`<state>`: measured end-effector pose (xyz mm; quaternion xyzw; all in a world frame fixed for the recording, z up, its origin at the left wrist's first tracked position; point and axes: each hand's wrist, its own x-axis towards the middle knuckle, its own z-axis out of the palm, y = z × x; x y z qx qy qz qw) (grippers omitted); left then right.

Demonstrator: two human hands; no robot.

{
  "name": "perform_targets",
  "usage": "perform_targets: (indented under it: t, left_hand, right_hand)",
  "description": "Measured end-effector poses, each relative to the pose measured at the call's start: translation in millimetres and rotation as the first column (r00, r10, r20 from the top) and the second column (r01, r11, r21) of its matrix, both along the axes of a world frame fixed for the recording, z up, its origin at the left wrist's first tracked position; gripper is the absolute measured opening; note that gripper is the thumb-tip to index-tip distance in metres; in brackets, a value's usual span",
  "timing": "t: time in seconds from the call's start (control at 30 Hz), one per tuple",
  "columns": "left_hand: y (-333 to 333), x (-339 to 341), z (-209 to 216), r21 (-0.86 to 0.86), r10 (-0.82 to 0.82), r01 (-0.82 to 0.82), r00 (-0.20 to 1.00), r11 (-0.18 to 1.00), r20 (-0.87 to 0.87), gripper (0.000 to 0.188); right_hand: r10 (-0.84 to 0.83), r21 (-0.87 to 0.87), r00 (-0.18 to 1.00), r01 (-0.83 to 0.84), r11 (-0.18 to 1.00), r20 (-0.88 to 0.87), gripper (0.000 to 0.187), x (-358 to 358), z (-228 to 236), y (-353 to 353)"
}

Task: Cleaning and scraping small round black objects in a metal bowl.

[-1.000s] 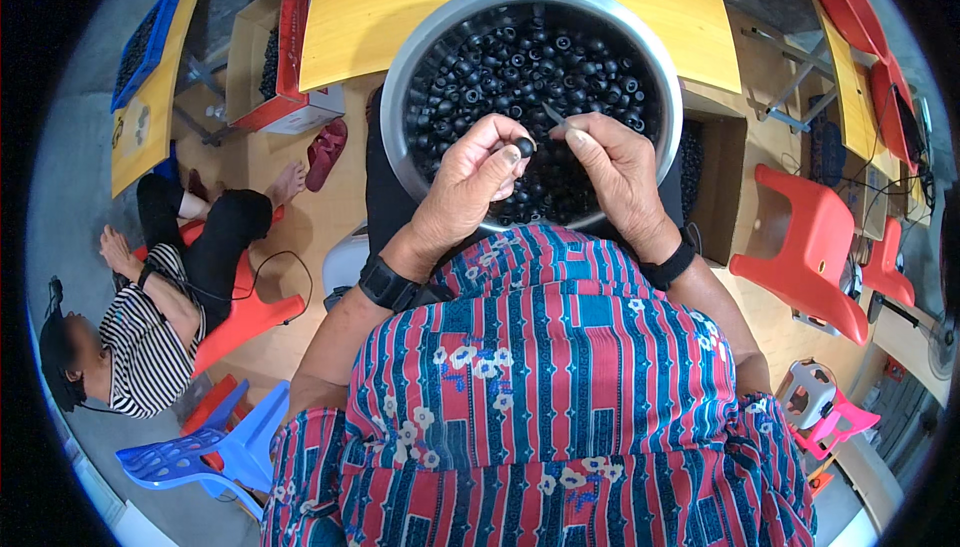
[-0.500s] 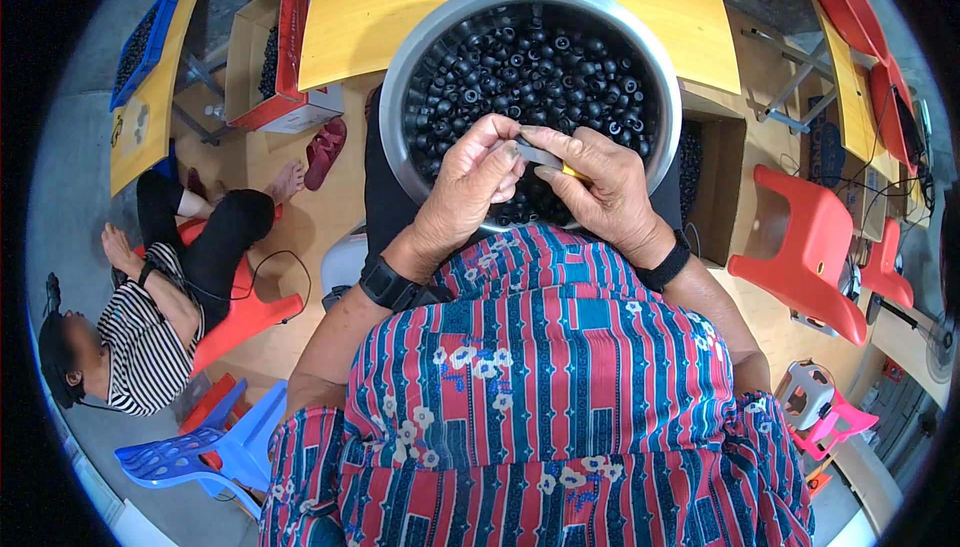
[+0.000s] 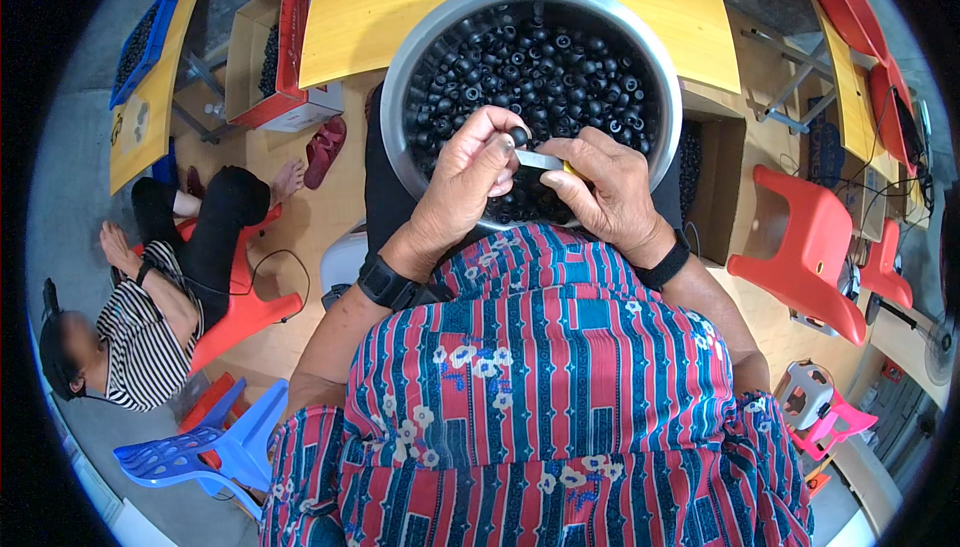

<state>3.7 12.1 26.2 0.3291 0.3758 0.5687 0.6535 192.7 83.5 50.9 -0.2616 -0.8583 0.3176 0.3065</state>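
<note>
A wide metal basin [image 3: 398, 77] sits in front of me, holding many small round black parts [image 3: 540, 57], several with a hole in one end. Over its near side, my left hand [image 3: 468, 162] pinches one round black part [image 3: 519, 135] between thumb and fingers. My right hand [image 3: 610, 187] is closed round the yellow handle of a small knife [image 3: 540, 160]. The blade points left and lies against or just below the part; exact contact I cannot tell. My right palm hides most of the handle.
A yellow wooden table [image 3: 360, 17] stands beyond the basin. On the left are a red-and-white carton [image 3: 290, 57], a seated person [image 3: 150, 337] and a blue chair [image 3: 215, 447]. To the right stand an open cardboard box [image 3: 725, 177] and a red stool [image 3: 800, 247].
The fingers of both hands have drawn slightly apart, so the black part and more of the blade now show. My right thumb has come off the left fingertips.
</note>
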Motion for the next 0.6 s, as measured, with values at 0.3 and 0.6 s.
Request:
perform_targets:
  t: [0.3,0.6]
  left_hand:
    - [-6.6,1.0,4.2,0.062,-0.076,0.086,0.985,0.994,-0.155,0.022]
    - [-10.0,2.2,3.3,0.062,-0.071,0.082,0.984,0.995,-0.163,0.022]
  right_hand:
    - [-0.032,0.018,0.999,0.032,0.999,0.021,0.022,2.4,1.1,-4.7]
    - [-0.023,0.031,0.999,0.023,0.999,0.028,0.022,3.0,3.5,-7.5]
